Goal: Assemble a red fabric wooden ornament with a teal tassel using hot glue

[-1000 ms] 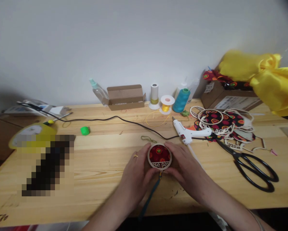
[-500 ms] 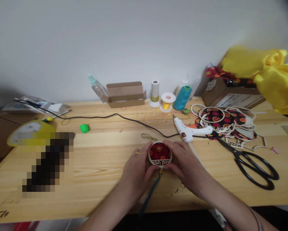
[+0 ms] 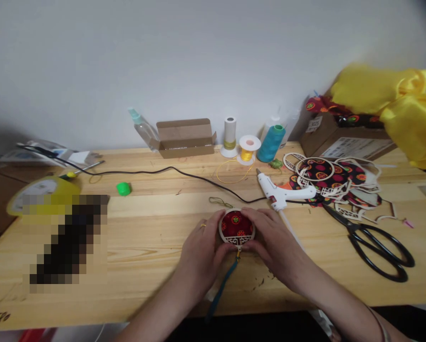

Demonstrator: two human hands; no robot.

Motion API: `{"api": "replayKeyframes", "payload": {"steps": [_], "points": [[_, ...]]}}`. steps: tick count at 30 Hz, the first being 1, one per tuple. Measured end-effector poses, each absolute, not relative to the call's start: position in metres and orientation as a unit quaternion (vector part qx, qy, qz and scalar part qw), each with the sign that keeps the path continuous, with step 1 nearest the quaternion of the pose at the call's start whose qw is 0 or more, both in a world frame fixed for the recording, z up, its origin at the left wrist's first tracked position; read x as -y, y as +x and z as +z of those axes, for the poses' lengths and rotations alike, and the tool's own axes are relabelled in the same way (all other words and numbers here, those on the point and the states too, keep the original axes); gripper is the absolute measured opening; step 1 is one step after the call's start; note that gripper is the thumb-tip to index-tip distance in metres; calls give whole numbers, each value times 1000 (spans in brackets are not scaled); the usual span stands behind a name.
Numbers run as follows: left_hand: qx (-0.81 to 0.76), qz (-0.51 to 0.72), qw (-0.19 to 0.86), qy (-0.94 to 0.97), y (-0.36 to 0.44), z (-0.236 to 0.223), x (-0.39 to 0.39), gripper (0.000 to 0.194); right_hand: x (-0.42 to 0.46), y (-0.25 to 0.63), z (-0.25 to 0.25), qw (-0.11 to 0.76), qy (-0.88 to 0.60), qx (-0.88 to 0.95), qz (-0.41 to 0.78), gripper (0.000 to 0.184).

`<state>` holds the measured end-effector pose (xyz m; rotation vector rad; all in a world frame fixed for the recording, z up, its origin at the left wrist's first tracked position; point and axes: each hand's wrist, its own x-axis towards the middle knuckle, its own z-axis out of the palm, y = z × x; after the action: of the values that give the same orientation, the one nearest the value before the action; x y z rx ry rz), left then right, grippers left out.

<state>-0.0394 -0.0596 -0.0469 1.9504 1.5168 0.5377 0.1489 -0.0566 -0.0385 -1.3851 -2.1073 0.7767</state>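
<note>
The wooden counter (image 3: 145, 228) carries everything here, its near middle kept for handwork, it seems, while supplies sit along the wall. At the far right a large cardboard box (image 3: 319, 135) props up patterned cloth and yellow satin, and in front of it a pile of pale cut-out frames (image 3: 315, 170) lies loosely heaped, probably to stay within reach. The black scissors (image 3: 354, 228) lie to the right with their handles toward the person, which would suit a quick pick-up by that side. Just beyond the right hand (image 3: 275, 244), the white glue gun (image 3: 287, 192) rests on the counter with its nozzle pointing away from the fingers, perhaps to keep them clear of the tip. The left hand (image 3: 200, 244) and the right cup the round ornament (image 3: 237, 225) from opposite sides, fingers curled around its rim and thumbs meeting it near the lower edge; this two-sided grip likely keeps the disc steady and its patterned face in view. It sits between the palms; whether its back touches the counter cannot be told. Its teal tassel (image 3: 222, 287) trails toward the near edge, and a thin green cord loop (image 3: 228, 204) lies beyond the top rim.
</note>
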Motion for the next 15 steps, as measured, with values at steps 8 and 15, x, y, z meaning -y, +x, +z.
{"api": "replayKeyframes", "payload": {"steps": [8, 15], "points": [[-558, 207, 287, 751, -40, -47, 59, 57, 57, 148, -40, 246, -514, 770, 287, 58], [-536, 181, 272, 778, -37, -40, 56, 58, 56, 147, -35, 245, -512, 773, 283, 55]]}}
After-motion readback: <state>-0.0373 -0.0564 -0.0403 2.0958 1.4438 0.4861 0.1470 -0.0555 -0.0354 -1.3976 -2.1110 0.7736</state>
